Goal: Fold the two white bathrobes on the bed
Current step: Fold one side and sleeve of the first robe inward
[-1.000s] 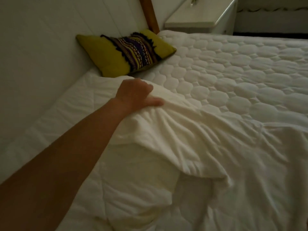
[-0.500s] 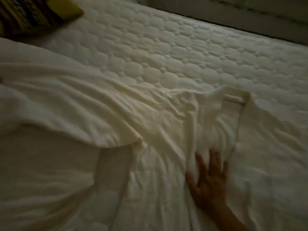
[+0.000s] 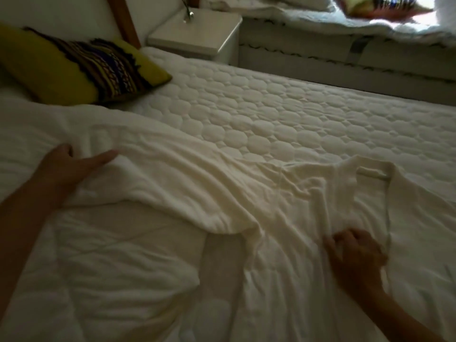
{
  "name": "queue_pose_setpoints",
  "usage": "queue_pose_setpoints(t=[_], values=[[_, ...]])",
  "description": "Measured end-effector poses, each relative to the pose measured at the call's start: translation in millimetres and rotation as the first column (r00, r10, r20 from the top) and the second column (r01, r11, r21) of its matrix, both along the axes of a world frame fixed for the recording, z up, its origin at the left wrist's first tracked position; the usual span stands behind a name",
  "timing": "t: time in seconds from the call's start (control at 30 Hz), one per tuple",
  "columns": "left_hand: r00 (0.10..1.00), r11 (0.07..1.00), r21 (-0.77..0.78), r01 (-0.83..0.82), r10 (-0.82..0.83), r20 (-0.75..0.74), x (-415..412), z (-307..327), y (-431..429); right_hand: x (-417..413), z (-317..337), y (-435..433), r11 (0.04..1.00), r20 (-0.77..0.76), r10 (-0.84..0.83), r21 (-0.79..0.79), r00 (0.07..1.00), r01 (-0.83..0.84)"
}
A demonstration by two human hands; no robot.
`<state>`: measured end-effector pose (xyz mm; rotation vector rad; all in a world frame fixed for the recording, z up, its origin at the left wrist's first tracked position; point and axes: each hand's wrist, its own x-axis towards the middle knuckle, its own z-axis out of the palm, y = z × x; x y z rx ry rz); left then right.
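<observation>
A white bathrobe (image 3: pixel 222 193) lies spread and wrinkled across the quilted bed (image 3: pixel 283 114), its collar with a hanging loop at the right. One sleeve stretches left, and my left hand (image 3: pixel 69 166) grips its end with fingers curled into the cloth. Near the collar my right hand (image 3: pixel 355 255) pinches the robe's front edge. More white cloth (image 3: pixel 111 267) lies under the sleeve at the lower left; I cannot tell whether it is the second robe.
A yellow cushion (image 3: pixel 74 67) with a dark patterned band leans on the headboard at the far left. A white bedside table (image 3: pixel 197 35) stands beyond the bed's corner. A second bed (image 3: pixel 345 25) with bedding runs along the back right.
The view has swung back left and both hands are in sight. My right hand, flat on the robe half a second ago, has curled onto its front edge. My left hand still holds the sleeve.
</observation>
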<state>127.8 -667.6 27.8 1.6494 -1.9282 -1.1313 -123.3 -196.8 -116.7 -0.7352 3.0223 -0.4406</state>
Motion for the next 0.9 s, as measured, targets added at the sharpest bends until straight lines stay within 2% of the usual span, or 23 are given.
queue_pose_setpoints(t=[0.07, 0.13, 0.2, 0.27, 0.37, 0.43, 0.5, 0.57, 0.6, 0.67, 0.73, 0.77, 0.83, 0.9], values=[[0.973, 0.986, 0.123, 0.117, -0.088, -0.215, 12.1, -5.5, 8.0, -21.0, 33.5, -66.2, 0.973, 0.031, 0.065, -0.225, 0.997, -0.057], [0.933, 0.965, 0.170, 0.199, -0.133, -0.335, 27.4, -24.9, 1.1, -32.0, 56.7, -160.3, 0.932, 0.180, 0.253, -0.309, 0.951, -0.190], [0.903, 0.964, 0.165, 0.208, -0.124, -0.412, 34.9, -49.6, -8.0, -24.6, 67.6, -242.3, 0.893, 0.304, 0.413, -0.319, 0.858, -0.317], [0.879, 0.982, 0.122, 0.142, -0.068, -0.473, 38.4, -73.2, -15.2, -16.1, 73.3, -298.7, 0.864, 0.281, 0.498, -0.248, 0.821, -0.439], [0.866, 0.993, 0.112, 0.037, 0.024, -0.500, 38.8, -94.1, -23.8, -14.5, 68.0, -328.3, 0.872, 0.309, 0.486, -0.113, 0.817, -0.476], [0.864, 0.993, 0.114, -0.008, 0.064, -0.499, 39.2, -102.5, -30.4, -17.9, 64.3, -328.7, 0.865, 0.248, 0.494, -0.046, 0.833, -0.499], [0.851, 0.991, 0.124, -0.055, 0.111, -0.513, 41.8, -104.6, -36.1, -28.4, 70.9, -333.3, 0.824, -0.020, 0.566, -0.005, 0.824, -0.566], [0.836, 0.989, 0.129, -0.074, 0.132, -0.533, 39.2, -105.7, -39.4, -44.9, 77.5, -341.3, 0.841, -0.281, 0.493, -0.089, 0.823, -0.534], [0.831, 0.990, 0.120, -0.076, 0.130, -0.542, 38.5, -107.4, -42.6, -49.9, 77.8, -345.8, 0.862, -0.323, 0.426, -0.139, 0.845, -0.488], [0.810, 0.990, 0.117, -0.083, 0.135, -0.571, 34.6, -107.3, -42.1, -49.8, 65.7, -350.5, 0.903, -0.253, 0.395, -0.068, 0.883, -0.424], [0.793, 0.986, 0.144, -0.084, 0.153, -0.589, 35.2, -107.0, -42.1, -42.6, 45.6, -349.1, 0.920, -0.028, 0.391, 0.039, 0.920, -0.390], [0.788, 0.985, 0.158, -0.068, 0.150, -0.597, 36.0, -106.6, -43.9, -39.9, 40.5, -348.2, 0.934, 0.063, 0.355, 0.018, 0.933, -0.356], [0.762, 0.968, 0.250, -0.001, 0.162, -0.627, 38.9, -104.9, -49.0, -38.8, 40.3, -350.3, 0.949, 0.103, 0.293, -0.151, 0.951, -0.276], [0.682, 0.926, 0.372, 0.065, 0.231, -0.694, 43.9, -106.7, -49.9, -31.0, 55.9, -360.8, 0.860, -0.013, 0.316, -0.418, 0.949, -0.292]])
